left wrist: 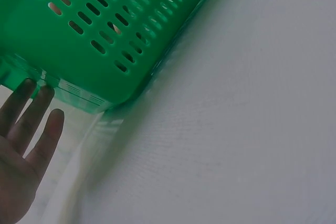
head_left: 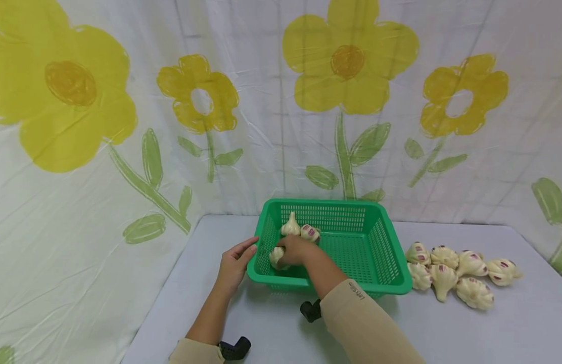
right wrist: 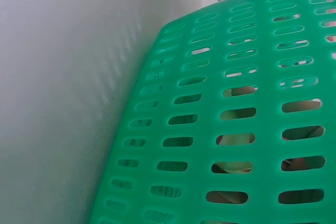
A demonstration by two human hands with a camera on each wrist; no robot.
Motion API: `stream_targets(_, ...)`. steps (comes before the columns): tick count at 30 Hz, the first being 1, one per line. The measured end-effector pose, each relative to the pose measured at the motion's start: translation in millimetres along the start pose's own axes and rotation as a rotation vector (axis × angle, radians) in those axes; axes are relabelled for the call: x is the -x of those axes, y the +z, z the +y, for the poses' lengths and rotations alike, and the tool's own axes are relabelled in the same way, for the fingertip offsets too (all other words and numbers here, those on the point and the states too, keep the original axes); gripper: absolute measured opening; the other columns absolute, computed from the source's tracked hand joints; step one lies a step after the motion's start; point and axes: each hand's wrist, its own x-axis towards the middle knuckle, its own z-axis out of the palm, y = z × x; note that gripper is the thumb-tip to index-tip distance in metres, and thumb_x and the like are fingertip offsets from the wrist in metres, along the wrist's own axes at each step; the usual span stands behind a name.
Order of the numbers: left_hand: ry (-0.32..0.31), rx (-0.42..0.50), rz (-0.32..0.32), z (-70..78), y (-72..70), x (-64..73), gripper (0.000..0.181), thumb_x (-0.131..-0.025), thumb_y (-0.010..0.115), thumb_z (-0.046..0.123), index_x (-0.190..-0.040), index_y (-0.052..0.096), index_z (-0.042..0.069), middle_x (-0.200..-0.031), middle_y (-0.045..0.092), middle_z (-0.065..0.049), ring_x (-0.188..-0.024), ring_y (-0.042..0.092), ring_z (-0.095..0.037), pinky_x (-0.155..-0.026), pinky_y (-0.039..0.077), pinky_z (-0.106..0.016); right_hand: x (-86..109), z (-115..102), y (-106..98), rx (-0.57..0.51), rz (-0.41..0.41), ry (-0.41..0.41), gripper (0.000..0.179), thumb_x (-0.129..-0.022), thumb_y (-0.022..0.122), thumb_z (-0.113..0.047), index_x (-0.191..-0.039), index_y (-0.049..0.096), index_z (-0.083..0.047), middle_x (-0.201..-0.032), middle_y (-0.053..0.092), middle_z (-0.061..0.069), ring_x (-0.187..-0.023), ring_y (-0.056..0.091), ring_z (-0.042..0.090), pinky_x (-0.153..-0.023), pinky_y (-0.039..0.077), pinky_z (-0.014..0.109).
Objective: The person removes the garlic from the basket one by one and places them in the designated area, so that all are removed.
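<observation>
A green plastic basket (head_left: 349, 288) with slotted walls stands on the table. My left hand (head_left: 232, 267) is at its left rim, with fairly straight fingers against or very near the outer side; the left wrist view shows those fingers (left wrist: 31, 114) beside the basket wall (left wrist: 68, 40). Inside the basket, my right hand (head_left: 295, 250) holds a garlic bulb (head_left: 277, 257) near the left wall, its fingers partly hidden. Just behind it lie a pale garlic bulb (head_left: 290, 225) with its stem up and a purple-marked bulb (head_left: 310, 233). The basket wall (right wrist: 210, 98) blocks most of the right wrist view.
Several garlic bulbs (head_left: 443, 278) lie grouped on the white table (head_left: 504, 333), just right of the basket. A curtain (head_left: 263, 151) with yellow flowers hangs behind the table and along its left side. Black wrist devices (head_left: 235, 349) show near both sleeves.
</observation>
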Motion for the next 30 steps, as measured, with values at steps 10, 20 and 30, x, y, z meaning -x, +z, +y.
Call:
stream_targets(10, 0.016, -0.03, -0.014, 29.5, 3.4, 13.2, 0.036, -0.097, 0.064, 0.022, -0.128, 0.065, 0.004, -0.133, 0.062, -0.014, -0.105, 0.062, 0.002, -0.085, 0.054, -0.021, -5.0, 4, -1, -0.022, 0.002, -0.015, 0.049, -0.079, 0.077, -0.012, -0.126, 0.067, -0.013, -0.124, 0.065, 0.006, -0.099, 0.061, 0.018, -0.082, 0.053, 0.037)
stream_targets(20, -0.004, -0.027, -0.013, 28.5, 2.4, 12.7, 0.036, -0.097, 0.064, 0.023, -0.129, 0.065, 0.005, -0.133, 0.062, -0.014, -0.105, 0.062, 0.001, -0.084, 0.054, -0.02, -5.9, 3, -2, -0.077, 0.096, -0.014, 0.045, -0.077, 0.077, -0.009, -0.121, 0.068, -0.008, -0.117, 0.067, 0.008, -0.094, 0.062, 0.021, -0.077, 0.054, 0.038)
stream_targets(30, 0.0, -0.003, -0.023, 27.6, 2.0, 12.3, 0.036, -0.097, 0.064, 0.022, -0.128, 0.065, 0.004, -0.133, 0.062, -0.014, -0.105, 0.062, 0.001, -0.084, 0.054, -0.021, -5.2, 1, -4, -0.057, 0.144, -0.039, 0.044, -0.078, 0.08, -0.014, -0.12, 0.069, -0.005, -0.115, 0.069, 0.008, -0.097, 0.064, 0.022, -0.081, 0.054, 0.037)
